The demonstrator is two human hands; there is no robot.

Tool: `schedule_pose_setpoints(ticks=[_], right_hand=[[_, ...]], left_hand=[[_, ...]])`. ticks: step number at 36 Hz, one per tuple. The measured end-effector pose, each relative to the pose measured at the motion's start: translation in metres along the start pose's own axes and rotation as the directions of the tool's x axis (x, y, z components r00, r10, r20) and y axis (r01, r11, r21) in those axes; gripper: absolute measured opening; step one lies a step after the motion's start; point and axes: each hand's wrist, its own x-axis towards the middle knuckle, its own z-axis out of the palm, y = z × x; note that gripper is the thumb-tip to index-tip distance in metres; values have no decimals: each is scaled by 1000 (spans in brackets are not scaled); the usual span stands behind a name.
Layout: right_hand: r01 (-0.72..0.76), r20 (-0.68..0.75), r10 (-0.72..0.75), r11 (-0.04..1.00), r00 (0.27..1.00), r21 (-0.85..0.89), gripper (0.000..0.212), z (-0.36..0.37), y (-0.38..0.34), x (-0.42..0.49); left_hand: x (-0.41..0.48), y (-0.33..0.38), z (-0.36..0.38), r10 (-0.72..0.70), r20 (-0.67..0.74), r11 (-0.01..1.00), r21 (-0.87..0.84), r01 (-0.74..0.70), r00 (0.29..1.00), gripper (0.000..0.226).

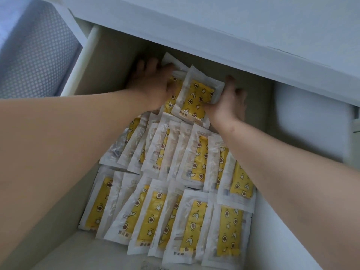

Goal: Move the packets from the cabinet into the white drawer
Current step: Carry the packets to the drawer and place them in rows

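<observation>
Both hands are meeting at the far edge of the drawer (83,51). The right hand (226,102) is pinching a stack (196,96) of packets, thumb on its front. The left hand (150,82) is pressing the stack's other side, its grip too blurred to tell. Two overlapped rows (194,215) are lying toward the near edge.

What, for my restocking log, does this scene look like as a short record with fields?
drawer: white, pulled open
held packets: yellow-patterned bundle, over the drawer's far end
left hand: grips the bundle's left side
right hand: grips its right side
stored packets: two overlapping rows nearer the front
</observation>
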Motion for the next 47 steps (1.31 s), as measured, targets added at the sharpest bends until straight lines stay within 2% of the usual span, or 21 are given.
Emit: schedule_pose_setpoints(ticks=[2, 4, 7, 9, 13, 18, 21, 24, 26, 28, 31, 36, 41, 44, 47], right_hand=[[183, -24, -187, 976, 982, -115, 63, -4, 1, -8], [318, 78, -312, 946, 947, -71, 58, -2, -3, -14], [370, 304, -326, 924, 895, -97, 54, 6, -10, -16], [386, 374, -305, 908, 876, -165, 54, 8, -11, -15], [404, 377, -306, 888, 874, -217, 57, 7, -9, -9], [391, 362, -312, 905, 878, -169, 56, 5, -2, -10], [407, 336, -350, 906, 874, -117, 57, 8, -3, -10], [352, 310, -291, 922, 905, -162, 57, 8, -4, -11], [311, 307, -242, 929, 920, -199, 57, 9, -3, -11], [331, 313, -262, 924, 913, -193, 57, 11, -4, -10], [382, 318, -325, 914, 891, -137, 59, 18, -8, -8], [413, 309, -375, 909, 874, -65, 58, 27, -8, -3], [421, 321, -377, 904, 869, -79, 57, 29, -12, -3], [403, 321, -357, 911, 877, -90, 57, 25, -16, -7], [387, 339, -336, 917, 879, -94, 57, 23, -17, -10]], left_hand=[[-1, 1, 0, -61, -63, 993, -103, 55, 996, 45], [1, 1, 0, -136, -93, 981, -148, 122, 986, 46], [4, -1, 1, -140, -36, 982, -136, 134, 989, 40], [2, -1, -2, -136, -27, 981, -144, 130, 990, 36], [-5, 3, -14, -182, -4, 975, -127, 180, 983, 32], [-14, 0, -17, -144, 36, 985, 100, 140, 989, 33], [-20, 0, -15, -103, 14, 973, 207, 98, 995, 31], [-30, 4, -12, -54, -73, 961, 268, 72, 996, 38], [-33, 5, -8, 15, -85, 970, 245, 7, 996, 46], [-33, 4, -3, 82, 19, 981, 173, -84, 996, 60], [-27, -2, 2, 48, 126, 996, 74, -58, 991, 75], [-17, -7, 2, 14, 99, 999, -32, -11, 995, 76], [-16, -10, 4, 16, 80, 999, -43, -13, 997, 81], [-19, -13, 6, 55, 76, 998, -4, -55, 996, 78], [-26, -11, 5, 32, 102, 999, 13, -34, 994, 74]])
